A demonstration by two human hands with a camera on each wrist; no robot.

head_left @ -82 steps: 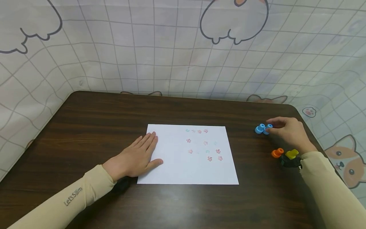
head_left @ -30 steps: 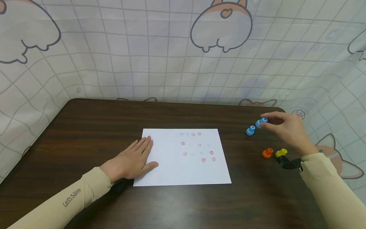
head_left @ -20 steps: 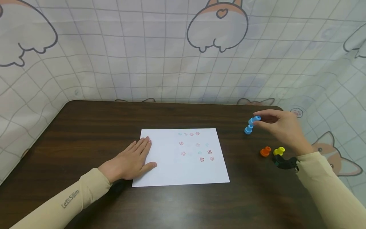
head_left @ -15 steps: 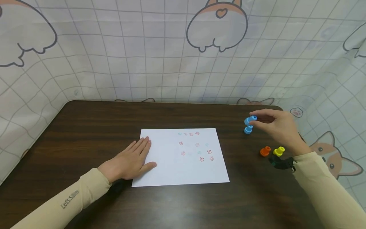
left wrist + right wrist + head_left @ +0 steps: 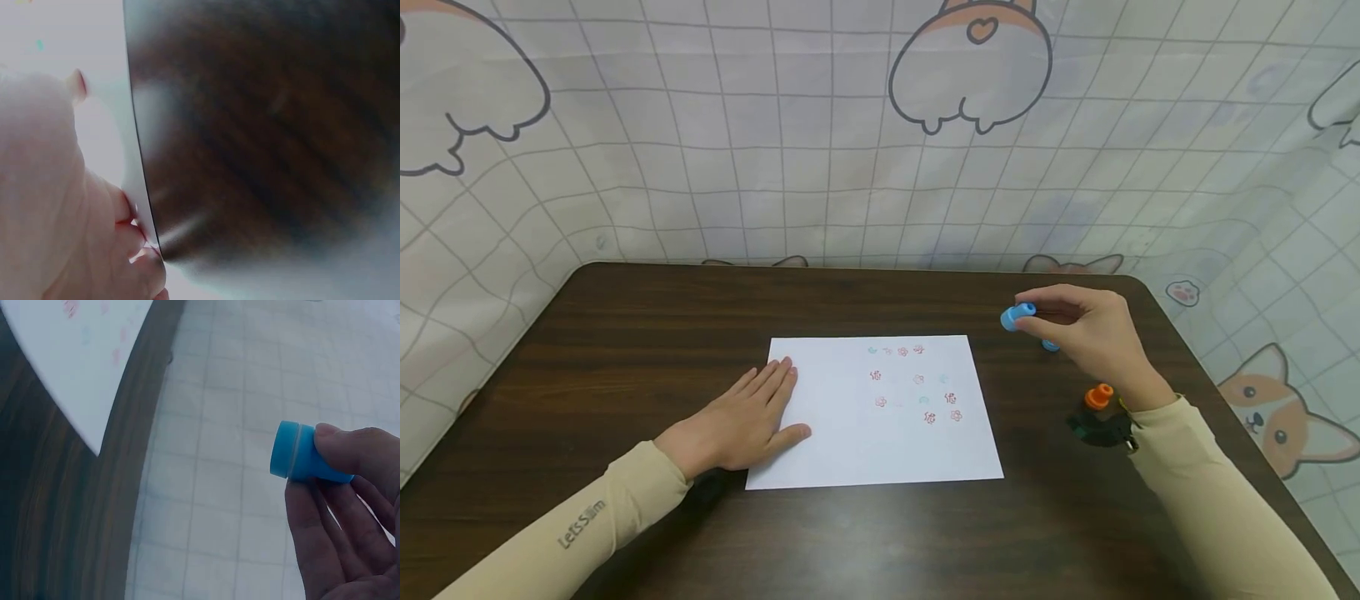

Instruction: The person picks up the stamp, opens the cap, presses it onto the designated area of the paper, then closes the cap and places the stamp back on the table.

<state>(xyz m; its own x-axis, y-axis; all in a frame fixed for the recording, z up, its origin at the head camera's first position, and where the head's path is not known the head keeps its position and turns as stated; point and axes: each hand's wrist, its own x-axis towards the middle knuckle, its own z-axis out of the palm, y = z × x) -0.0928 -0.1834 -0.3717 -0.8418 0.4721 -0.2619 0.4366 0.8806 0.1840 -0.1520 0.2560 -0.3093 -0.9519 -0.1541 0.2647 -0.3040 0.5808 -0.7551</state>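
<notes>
My left hand (image 5: 737, 421) lies flat on the left side of a white sheet of paper (image 5: 880, 454), fingers straight. Small red and teal stamped prints (image 5: 919, 379) mark the sheet's right half. Above the table, right of the sheet, my right hand (image 5: 1093, 333) pinches a blue stamp (image 5: 1013, 317) between thumb and fingers. In the right wrist view a pale seam rings this blue stamp (image 5: 294, 451) near its wide end. A second blue stamp (image 5: 1049, 345) stands behind the right hand, mostly hidden by it.
An orange stamp (image 5: 1099, 396) stands beside the right wrist. A yellow one is nearly all hidden by the right arm. A black device (image 5: 1101, 429) is worn at that wrist. The dark wooden table (image 5: 662, 325) is backed by a grid-patterned curtain (image 5: 760, 167).
My right hand has lifted one blue stamp away from the other and carried it left toward the sheet. The left hand keeps its place on the paper; the view has shifted slightly.
</notes>
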